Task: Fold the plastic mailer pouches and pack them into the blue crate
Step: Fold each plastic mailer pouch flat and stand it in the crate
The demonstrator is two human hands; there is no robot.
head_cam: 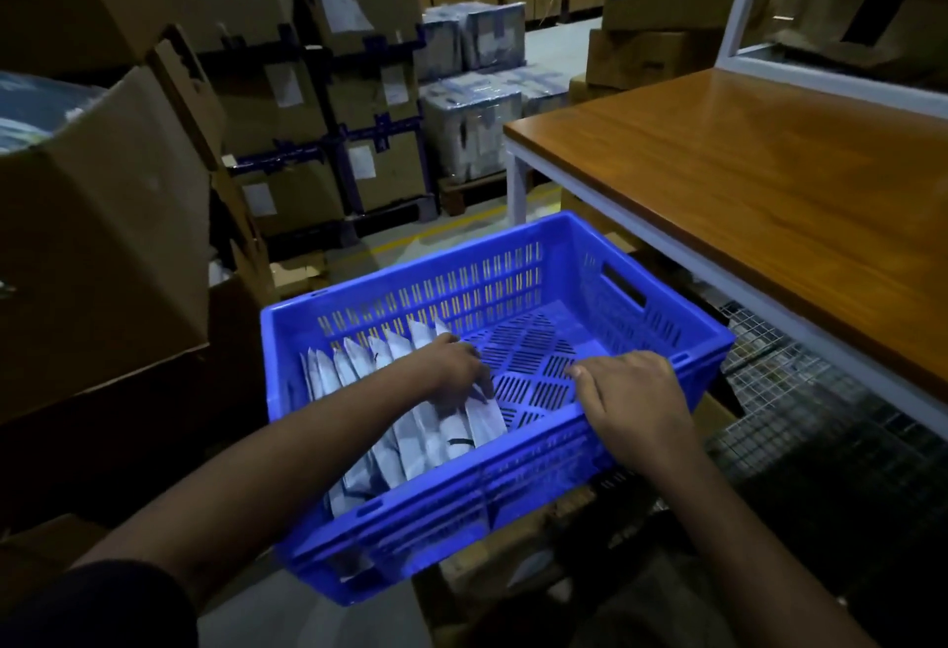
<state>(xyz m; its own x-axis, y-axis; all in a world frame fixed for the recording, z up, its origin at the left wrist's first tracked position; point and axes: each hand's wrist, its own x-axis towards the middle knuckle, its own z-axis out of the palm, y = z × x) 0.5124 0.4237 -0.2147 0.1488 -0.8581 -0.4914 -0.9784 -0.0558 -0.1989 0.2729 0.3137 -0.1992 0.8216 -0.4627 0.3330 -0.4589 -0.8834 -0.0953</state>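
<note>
Blue crate (713, 345) sits at centre of frame, tilted a little, slotted walls and floor. Folded mailer pouches (410, 437) stand on edge in a row along its left half, running from the far wall toward the near wall; pale grey-white, leaning slightly. The right half of the crate floor is bare.

Left hand (451, 365) reaches in from lower left, over the near rim, and rests on top of the pouch row near its right end. Fingers point down and to the right, held close together, tips touching the outermost pouches; whether any pouch is pinched cannot be told.

Right hand (631, 401) comes in from lower right and lies over the crate's near-right rim. Fingers bent over the edge, pointing left, lying side by side; thumb tucked under and out of sight. It holds the rim.

Wooden table (759, 186) with a white frame fills the right and upper right of the frame. Cardboard boxes (102, 237) are stacked at left and across the upper left. Wrapped bundles (472, 124) sit at upper centre. Wire mesh (800, 391) shows below the table at right.
</note>
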